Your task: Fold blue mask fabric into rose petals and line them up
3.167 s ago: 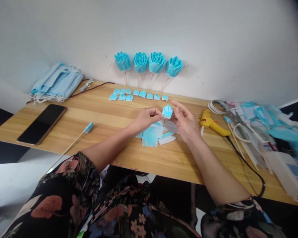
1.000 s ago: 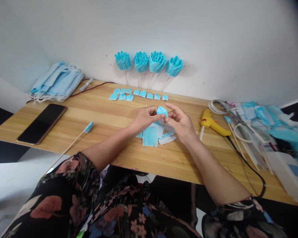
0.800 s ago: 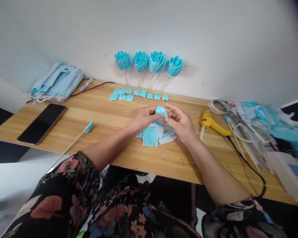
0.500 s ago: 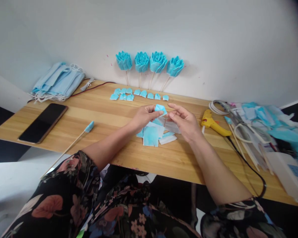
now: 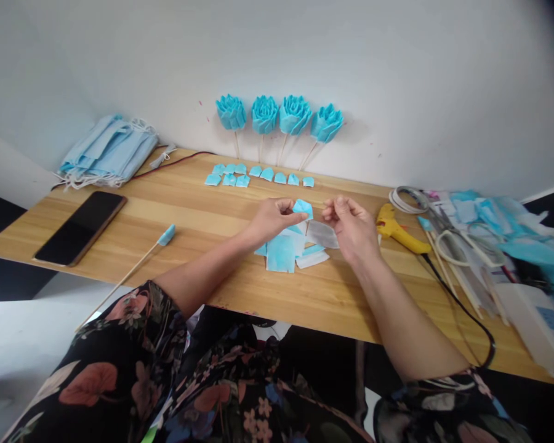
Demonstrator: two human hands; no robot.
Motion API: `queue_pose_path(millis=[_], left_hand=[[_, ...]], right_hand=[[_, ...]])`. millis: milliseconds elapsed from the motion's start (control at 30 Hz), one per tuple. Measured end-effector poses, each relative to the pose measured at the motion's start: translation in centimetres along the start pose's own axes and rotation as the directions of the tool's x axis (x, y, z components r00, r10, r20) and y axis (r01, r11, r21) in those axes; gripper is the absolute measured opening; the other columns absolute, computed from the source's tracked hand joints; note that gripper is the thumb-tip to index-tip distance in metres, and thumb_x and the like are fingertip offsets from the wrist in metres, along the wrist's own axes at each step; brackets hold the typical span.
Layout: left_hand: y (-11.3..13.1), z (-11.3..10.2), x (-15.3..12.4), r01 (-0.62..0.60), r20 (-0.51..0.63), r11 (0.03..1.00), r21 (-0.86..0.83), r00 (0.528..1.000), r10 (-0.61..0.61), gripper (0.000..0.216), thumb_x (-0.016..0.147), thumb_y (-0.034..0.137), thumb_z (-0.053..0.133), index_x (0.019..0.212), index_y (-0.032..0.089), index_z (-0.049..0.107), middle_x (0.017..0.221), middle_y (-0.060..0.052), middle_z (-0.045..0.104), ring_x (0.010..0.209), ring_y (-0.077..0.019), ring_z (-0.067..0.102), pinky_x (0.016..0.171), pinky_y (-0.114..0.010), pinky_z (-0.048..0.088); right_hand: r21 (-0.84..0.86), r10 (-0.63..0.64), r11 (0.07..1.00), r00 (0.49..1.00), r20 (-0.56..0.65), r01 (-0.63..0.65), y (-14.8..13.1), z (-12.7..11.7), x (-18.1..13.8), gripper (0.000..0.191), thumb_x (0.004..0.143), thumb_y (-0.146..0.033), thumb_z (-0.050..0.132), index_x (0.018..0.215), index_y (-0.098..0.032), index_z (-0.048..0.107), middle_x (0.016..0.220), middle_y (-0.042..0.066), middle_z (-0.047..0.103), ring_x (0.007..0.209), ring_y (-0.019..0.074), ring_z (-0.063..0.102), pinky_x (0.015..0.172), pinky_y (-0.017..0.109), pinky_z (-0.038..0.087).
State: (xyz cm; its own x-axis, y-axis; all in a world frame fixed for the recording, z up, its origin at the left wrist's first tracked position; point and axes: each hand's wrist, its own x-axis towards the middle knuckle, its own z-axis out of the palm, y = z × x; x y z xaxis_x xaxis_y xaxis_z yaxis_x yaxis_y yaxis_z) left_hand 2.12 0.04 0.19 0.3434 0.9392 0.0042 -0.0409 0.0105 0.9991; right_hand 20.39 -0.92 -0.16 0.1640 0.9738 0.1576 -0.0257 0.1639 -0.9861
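Between thumb and fingers, my left hand (image 5: 274, 219) pinches a small folded blue fabric petal (image 5: 303, 209) above the middle of the table. My right hand (image 5: 353, 227) is apart from it on the right, its fingertips pressed together; whatever they may hold is too small to make out. Below both hands lie cut blue fabric pieces (image 5: 280, 253) and a whitish sheer piece (image 5: 322, 234). Farther back, several folded petals (image 5: 267, 175) are laid out in rows.
Several blue fabric flowers (image 5: 295, 115) on sticks lean against the wall. At left are face masks (image 5: 111, 151), a phone (image 5: 80, 227) and a blue-tipped stick (image 5: 138, 266). A yellow glue gun (image 5: 404, 234), scissors (image 5: 471, 246) and fabric scraps (image 5: 503, 221) lie at right.
My right hand has drawn away to the right from the petal, and its fingers have closed together. The petal in my left hand has turned slightly and shifted a little right.
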Motion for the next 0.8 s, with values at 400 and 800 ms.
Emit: queue_pose_path(millis=[400, 800], left_hand=[[-0.7, 0.5, -0.2, -0.192, 0.085, 0.953, 0.234, 0.981, 0.177, 0.031, 0.078, 0.041, 0.068, 0.064, 0.017, 0.055, 0.061, 0.003, 0.046, 0.06, -0.0095, 0.039, 0.058, -0.026, 0.029], [-0.9, 0.3, 0.1, -0.166, 0.098, 0.985, 0.05, 0.982, 0.161, 0.033, 0.072, 0.043, 0.077, 0.088, 0.014, 0.071, 0.084, -0.003, 0.069, 0.075, -0.0125, 0.057, 0.072, -0.028, 0.044]], right_hand=[[-0.205, -0.13, 0.967, 0.984, 0.124, 0.154, -0.6, 1.0, -1.4, 0.033, 0.073, -0.037, 0.078, 0.104, -0.027, 0.072, 0.075, -0.003, 0.063, 0.067, 0.0122, 0.057, 0.064, 0.029, 0.049], [-0.111, -0.172, 0.979, 0.985, 0.017, 0.173, -0.3, 0.9, -0.9, 0.034, 0.076, -0.036, 0.074, 0.109, -0.027, 0.069, 0.076, -0.004, 0.061, 0.069, 0.0117, 0.057, 0.067, 0.029, 0.049]])
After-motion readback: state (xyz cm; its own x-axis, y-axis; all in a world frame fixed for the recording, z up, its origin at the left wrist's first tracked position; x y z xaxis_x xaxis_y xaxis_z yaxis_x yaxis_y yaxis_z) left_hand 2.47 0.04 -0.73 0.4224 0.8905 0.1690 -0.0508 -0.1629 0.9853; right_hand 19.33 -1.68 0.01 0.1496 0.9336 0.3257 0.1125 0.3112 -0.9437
